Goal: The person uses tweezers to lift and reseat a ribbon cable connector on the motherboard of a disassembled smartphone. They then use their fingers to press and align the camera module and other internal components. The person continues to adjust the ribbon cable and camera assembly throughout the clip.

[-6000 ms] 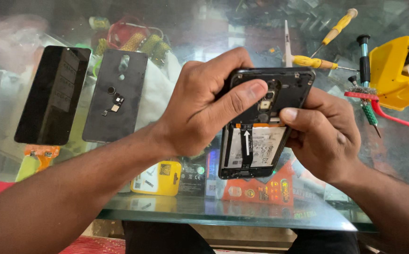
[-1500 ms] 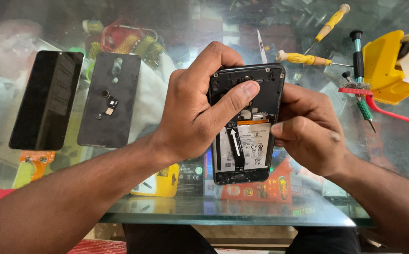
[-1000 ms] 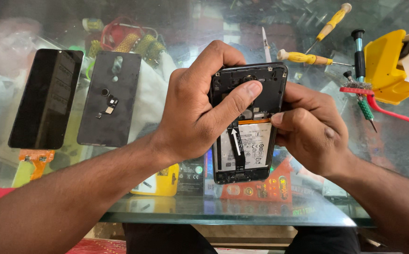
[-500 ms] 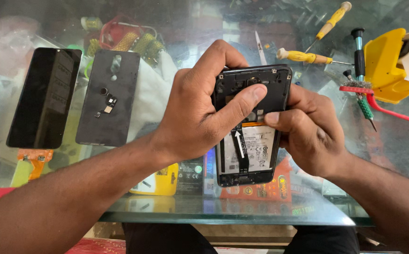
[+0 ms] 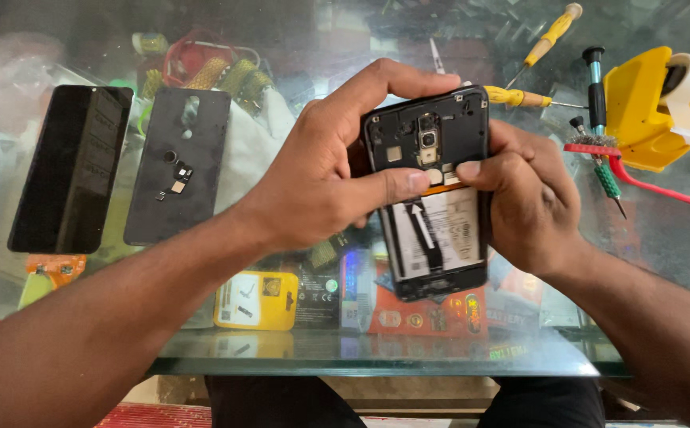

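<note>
I hold an opened black smartphone (image 5: 432, 198) upright above the glass counter, its back cover off, with the battery and camera module exposed. My left hand (image 5: 321, 170) grips its left edge, thumb pressed across the middle just below the camera. My right hand (image 5: 527, 198) wraps the right edge, its thumb tip meeting the left thumb on the board. The phone's black back cover (image 5: 178, 162) lies flat on the counter to the left, next to a black screen panel (image 5: 71, 178).
Yellow-handled screwdrivers (image 5: 527, 97), a green-tipped driver (image 5: 598, 150) and a yellow tape dispenser (image 5: 654, 103) lie at the right rear. A red cable (image 5: 654, 190) runs across the right side. Small packaged parts show under the glass counter (image 5: 361, 357) near its front edge.
The phone has been raised and shifted slightly. My left thumb slid from the camera area down to the middle, and my right thumb moved up to meet it.
</note>
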A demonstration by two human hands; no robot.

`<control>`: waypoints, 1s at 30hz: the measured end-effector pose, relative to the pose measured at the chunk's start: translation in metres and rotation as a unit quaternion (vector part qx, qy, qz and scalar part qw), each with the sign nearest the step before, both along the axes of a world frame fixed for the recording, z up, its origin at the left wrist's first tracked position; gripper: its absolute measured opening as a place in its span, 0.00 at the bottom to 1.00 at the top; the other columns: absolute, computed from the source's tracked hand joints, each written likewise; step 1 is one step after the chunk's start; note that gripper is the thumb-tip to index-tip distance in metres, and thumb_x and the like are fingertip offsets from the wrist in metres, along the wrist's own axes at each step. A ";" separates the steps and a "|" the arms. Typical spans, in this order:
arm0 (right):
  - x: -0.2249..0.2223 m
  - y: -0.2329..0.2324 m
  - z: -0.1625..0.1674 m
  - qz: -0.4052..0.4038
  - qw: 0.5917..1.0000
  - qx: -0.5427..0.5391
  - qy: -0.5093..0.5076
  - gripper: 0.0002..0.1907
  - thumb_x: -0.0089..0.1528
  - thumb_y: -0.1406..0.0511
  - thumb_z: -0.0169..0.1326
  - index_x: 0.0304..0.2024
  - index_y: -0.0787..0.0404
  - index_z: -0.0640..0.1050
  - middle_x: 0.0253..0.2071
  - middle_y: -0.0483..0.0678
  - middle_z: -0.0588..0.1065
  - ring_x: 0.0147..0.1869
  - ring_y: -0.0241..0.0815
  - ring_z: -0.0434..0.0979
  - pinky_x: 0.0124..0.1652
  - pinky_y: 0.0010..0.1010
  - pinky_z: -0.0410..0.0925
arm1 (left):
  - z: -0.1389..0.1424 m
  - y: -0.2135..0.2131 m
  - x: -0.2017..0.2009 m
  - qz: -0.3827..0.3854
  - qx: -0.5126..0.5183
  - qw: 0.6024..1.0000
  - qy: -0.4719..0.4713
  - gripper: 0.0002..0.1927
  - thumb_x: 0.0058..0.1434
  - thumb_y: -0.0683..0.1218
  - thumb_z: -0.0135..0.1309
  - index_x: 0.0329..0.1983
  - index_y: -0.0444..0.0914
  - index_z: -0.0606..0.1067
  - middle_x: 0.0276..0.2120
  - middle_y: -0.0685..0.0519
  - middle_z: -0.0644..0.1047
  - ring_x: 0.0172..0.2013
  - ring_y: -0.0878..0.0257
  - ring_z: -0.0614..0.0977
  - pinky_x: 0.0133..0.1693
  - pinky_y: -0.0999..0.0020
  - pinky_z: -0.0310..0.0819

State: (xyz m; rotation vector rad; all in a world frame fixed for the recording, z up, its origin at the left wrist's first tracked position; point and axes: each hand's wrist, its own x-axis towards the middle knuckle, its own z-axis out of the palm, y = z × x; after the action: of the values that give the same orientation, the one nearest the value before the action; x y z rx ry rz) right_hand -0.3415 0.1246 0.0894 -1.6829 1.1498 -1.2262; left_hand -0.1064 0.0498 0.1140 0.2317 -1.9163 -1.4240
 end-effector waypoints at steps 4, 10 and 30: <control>0.005 0.000 0.000 -0.045 0.995 -0.072 0.057 0.11 0.64 0.67 0.42 0.39 0.71 0.72 0.44 0.48 0.77 0.38 0.33 0.73 0.39 0.21 0.69 | -0.001 0.009 -0.002 0.018 0.018 0.999 0.020 0.25 0.70 0.36 0.63 0.64 0.37 0.65 0.54 0.54 0.79 0.51 0.73 0.81 0.54 0.75 0.81; 0.006 0.003 0.005 -0.017 0.992 0.094 -0.078 0.15 0.64 0.67 0.46 0.48 0.70 0.76 0.38 0.48 0.78 0.37 0.31 0.74 0.37 0.22 0.68 | 0.000 0.010 -0.005 0.051 0.042 0.997 -0.029 0.27 0.62 0.38 0.61 0.62 0.38 0.64 0.48 0.54 0.80 0.47 0.72 0.84 0.48 0.76 0.84; 0.007 0.009 0.016 0.069 0.985 0.136 -0.081 0.33 0.51 0.74 0.59 0.61 0.67 0.69 0.49 0.47 0.76 0.53 0.34 0.76 0.54 0.27 0.71 | 0.003 0.011 -0.001 0.034 -0.039 0.999 0.008 0.28 0.64 0.36 0.57 0.66 0.38 0.61 0.57 0.52 0.70 0.54 0.69 0.79 0.56 0.72 0.80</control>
State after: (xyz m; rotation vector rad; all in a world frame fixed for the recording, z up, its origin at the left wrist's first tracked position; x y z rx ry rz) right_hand -0.3349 0.1334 0.1051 -1.4070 1.0337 -1.0464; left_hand -0.1070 0.0604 0.1170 0.2456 -1.9283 -1.3013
